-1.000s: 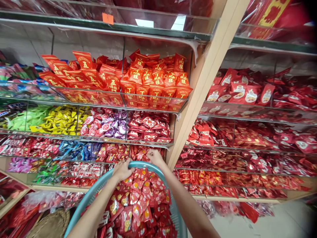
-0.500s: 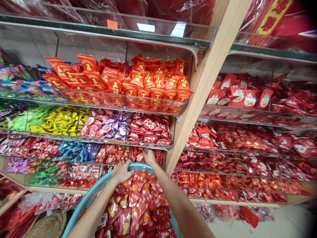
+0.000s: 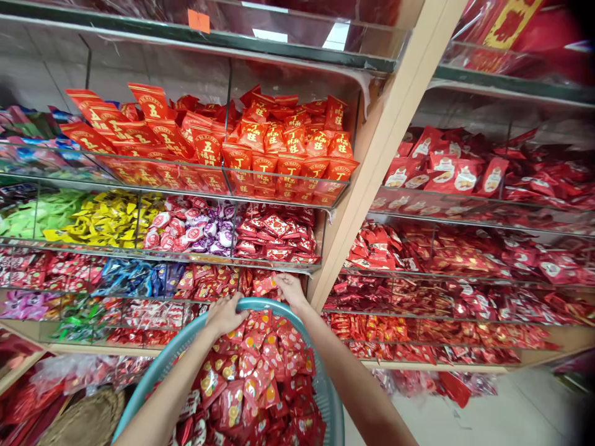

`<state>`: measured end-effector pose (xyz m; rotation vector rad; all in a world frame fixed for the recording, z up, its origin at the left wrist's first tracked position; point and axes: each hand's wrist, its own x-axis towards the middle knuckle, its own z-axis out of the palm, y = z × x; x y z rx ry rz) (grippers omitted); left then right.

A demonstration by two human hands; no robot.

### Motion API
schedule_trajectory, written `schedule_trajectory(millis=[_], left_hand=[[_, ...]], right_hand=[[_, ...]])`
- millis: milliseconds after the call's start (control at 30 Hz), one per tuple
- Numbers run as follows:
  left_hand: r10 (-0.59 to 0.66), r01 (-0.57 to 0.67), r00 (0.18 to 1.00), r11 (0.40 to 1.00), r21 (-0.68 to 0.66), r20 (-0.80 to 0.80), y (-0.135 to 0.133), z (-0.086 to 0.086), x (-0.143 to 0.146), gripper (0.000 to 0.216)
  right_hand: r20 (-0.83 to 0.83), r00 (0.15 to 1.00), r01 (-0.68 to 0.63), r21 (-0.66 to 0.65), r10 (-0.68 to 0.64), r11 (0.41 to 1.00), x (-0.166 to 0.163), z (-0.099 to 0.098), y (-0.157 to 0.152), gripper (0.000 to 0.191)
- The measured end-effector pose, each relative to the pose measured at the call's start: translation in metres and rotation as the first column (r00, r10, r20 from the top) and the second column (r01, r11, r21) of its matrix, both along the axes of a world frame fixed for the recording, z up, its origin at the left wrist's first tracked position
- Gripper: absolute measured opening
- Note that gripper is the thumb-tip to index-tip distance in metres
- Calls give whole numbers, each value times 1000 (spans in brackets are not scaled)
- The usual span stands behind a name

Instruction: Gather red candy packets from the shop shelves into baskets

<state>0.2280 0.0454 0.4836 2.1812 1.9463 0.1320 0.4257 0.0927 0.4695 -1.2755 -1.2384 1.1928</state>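
Observation:
A teal plastic basket (image 3: 173, 356) heaped with small red snack packets (image 3: 260, 378) is raised against the shelf. My left hand (image 3: 225, 314) is closed over the basket's far rim. My right hand (image 3: 290, 290) reaches over the rim into a clear shelf bin of matching red packets (image 3: 263, 285), fingers curled among them; what they hold is hidden.
Tiered clear acrylic shelves hold wrapped sweets: orange-red packs (image 3: 260, 145) on top, yellow (image 3: 109, 217), green and pink ones to the left. A wooden upright (image 3: 372, 167) divides two shelf bays. More red packets (image 3: 465, 248) fill the right bay. A woven basket (image 3: 88, 418) sits lower left.
The view has shifted slightly. My right hand has moved a little within the red packet bin; the left hand has stayed on the basket rim.

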Motion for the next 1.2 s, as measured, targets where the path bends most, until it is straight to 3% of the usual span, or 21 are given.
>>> schedule_trajectory(millis=[167, 367, 467, 567, 667, 800, 900, 1033, 1200], left_hand=[[11, -11, 1000, 1000, -11, -25, 0, 1, 1, 44], [25, -25, 1000, 999, -22, -11, -1, 3, 4, 42], [20, -20, 1000, 1000, -15, 1, -2, 3, 4, 42], [16, -16, 1000, 1000, -13, 6, -1, 2, 3, 41], [11, -11, 1000, 1000, -14, 0, -1, 1, 3, 40], [12, -12, 1000, 1000, -12, -12, -1, 1, 3, 41], [13, -13, 1000, 1000, -15, 1, -1, 1, 3, 42], [10, -10, 1000, 1000, -9, 8, -2, 2, 2, 43], [8, -8, 1000, 1000, 3, 0, -2, 2, 2, 43]], right_hand=[[-122, 954, -287, -116, 273, 951, 31, 18, -39, 39], [48, 740, -649, -211, 670, 731, 57, 33, -63, 37], [118, 634, -717, -281, 764, 638, 60, 32, -65, 38], [185, 585, -734, -294, 789, 613, 58, 29, -65, 37], [230, 602, -740, -200, 765, 642, 53, 28, -62, 32], [239, 774, -597, -32, 586, 802, 43, 29, -47, 24], [372, 831, -449, 10, 414, 893, 35, 25, -26, 14], [650, 728, -265, -26, 217, 964, 24, 19, -3, 9], [761, 633, -116, -86, 140, 990, 12, 13, 7, 8]])
